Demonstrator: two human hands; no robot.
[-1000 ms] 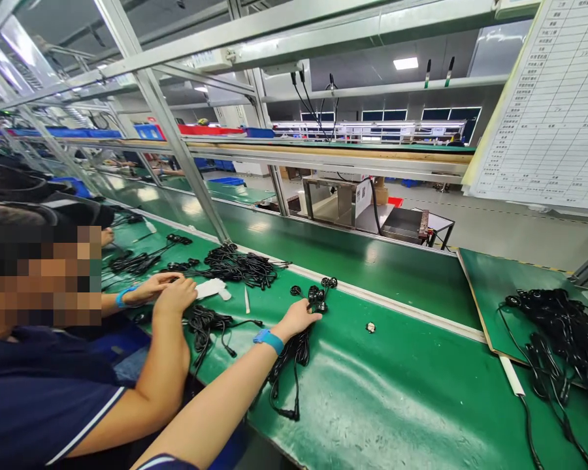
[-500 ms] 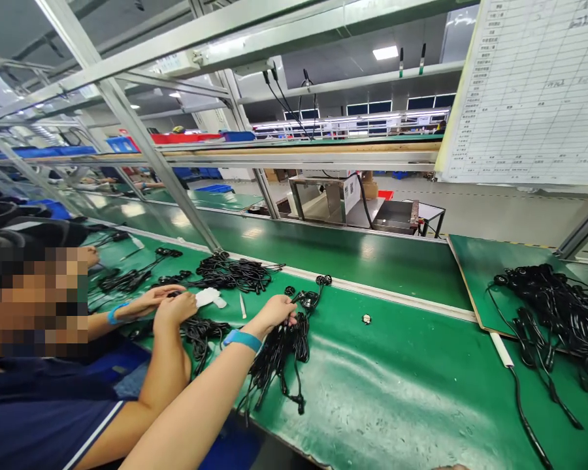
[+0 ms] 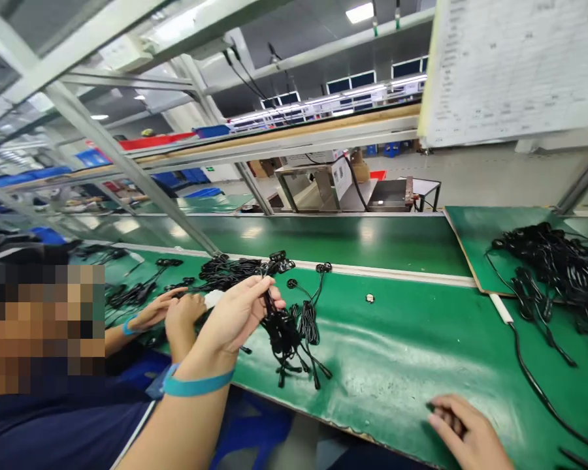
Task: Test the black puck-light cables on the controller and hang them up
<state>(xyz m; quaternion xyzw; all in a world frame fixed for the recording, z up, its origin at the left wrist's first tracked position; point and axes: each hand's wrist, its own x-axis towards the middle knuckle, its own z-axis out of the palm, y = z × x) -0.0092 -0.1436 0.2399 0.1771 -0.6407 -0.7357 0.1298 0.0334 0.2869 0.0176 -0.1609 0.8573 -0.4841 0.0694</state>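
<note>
My left hand (image 3: pixel 242 310), with a blue band at the wrist, is closed round a bundle of black cables (image 3: pixel 281 329). Round black heads (image 3: pixel 277 262) of the cables stick up above the fingers, while plug ends hang toward the table's front edge. Beside it on the green table lies another coiled black cable (image 3: pixel 309 323). My right hand (image 3: pixel 463 427) is over the front of the table at lower right, fingers curled toward the thumb. Something small and dark shows at its fingertips, too unclear to name.
A co-worker (image 3: pixel 53 385) sits close on the left, both hands at a white item (image 3: pixel 213 298). More black cables (image 3: pixel 235 269) lie behind. A small pale part (image 3: pixel 370 298) rests mid-table. At right, a cable pile (image 3: pixel 558 274) covers a green board (image 3: pixel 470 241); a white-ended cable (image 3: pixel 500 309) runs forward.
My left hand has lifted the bundle of black cables and brought it back to the left, nearer me. My right hand has come into view from the bottom edge. The view has shifted.
</note>
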